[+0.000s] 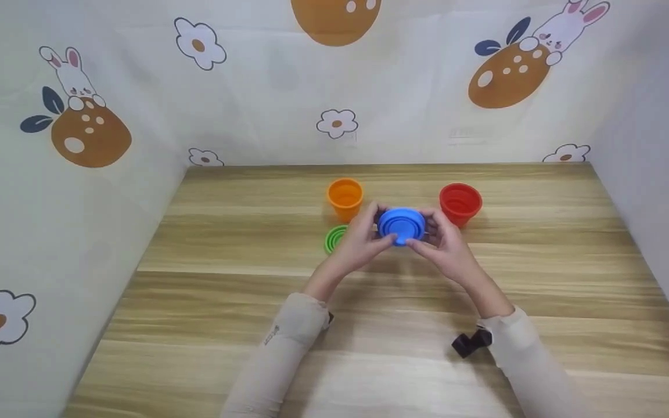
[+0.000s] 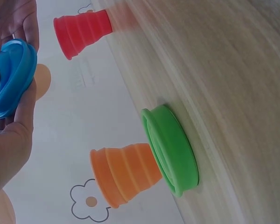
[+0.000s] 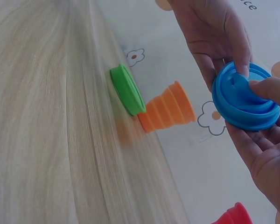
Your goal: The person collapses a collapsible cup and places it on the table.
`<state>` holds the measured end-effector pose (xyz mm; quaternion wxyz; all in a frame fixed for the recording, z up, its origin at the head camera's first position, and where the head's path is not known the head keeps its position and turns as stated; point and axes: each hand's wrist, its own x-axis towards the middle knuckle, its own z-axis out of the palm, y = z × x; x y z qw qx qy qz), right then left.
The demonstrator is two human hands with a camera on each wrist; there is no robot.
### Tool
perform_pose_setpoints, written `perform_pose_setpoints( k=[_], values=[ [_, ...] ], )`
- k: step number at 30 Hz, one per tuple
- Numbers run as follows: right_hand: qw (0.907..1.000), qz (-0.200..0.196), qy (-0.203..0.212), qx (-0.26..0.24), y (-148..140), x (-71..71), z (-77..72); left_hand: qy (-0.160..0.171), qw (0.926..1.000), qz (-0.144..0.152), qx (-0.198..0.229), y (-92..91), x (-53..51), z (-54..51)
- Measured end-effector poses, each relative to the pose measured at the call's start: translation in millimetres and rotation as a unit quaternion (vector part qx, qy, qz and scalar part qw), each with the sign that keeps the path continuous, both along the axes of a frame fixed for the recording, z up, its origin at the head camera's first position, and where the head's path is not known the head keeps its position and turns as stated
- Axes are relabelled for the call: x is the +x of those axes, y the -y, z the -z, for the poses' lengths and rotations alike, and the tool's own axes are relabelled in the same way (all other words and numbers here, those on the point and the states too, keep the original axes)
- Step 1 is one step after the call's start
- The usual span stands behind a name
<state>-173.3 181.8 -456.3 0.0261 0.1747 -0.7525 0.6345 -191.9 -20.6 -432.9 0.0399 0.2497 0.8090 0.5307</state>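
Note:
Both hands hold a blue collapsible cup (image 1: pixel 402 223) above the table, its rings folded mostly flat and its mouth tilted toward the head camera. The left hand (image 1: pixel 363 235) grips it from the left, the right hand (image 1: pixel 448 244) from the right. Both thumbs press on the near side, where the right wrist view shows the inner wall (image 3: pixel 240 91) bent inward unevenly. Beyond the left hand stands an orange cup (image 1: pixel 345 194), drawn out tall. A green cup (image 2: pixel 172 149), folded flat, lies nearer and is partly hidden by the left hand in the head view.
A red cup (image 1: pixel 460 200), extended upright, stands just behind the right hand. The wood-grain table (image 1: pixel 224 325) is bordered by pale printed walls (image 1: pixel 265 98) at the back and sides. A black wrist mount (image 1: pixel 471 342) sticks out from the right sleeve.

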Motion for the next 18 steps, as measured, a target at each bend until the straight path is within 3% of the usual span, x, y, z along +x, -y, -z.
perform_pose_setpoints(
  k=[8, 18],
  values=[
    [0.9997, 0.011, -0.016, -0.013, 2.8, -0.6, 1.5, -0.022, 0.9997, -0.006, -0.007, -1.2, 0.0, -0.4],
    [0.9995, 0.024, -0.017, -0.011, -1.2, -3.3, 1.8, -0.021, 0.9994, -0.019, -0.021, -2.9, 1.7, -4.5]
  ],
)
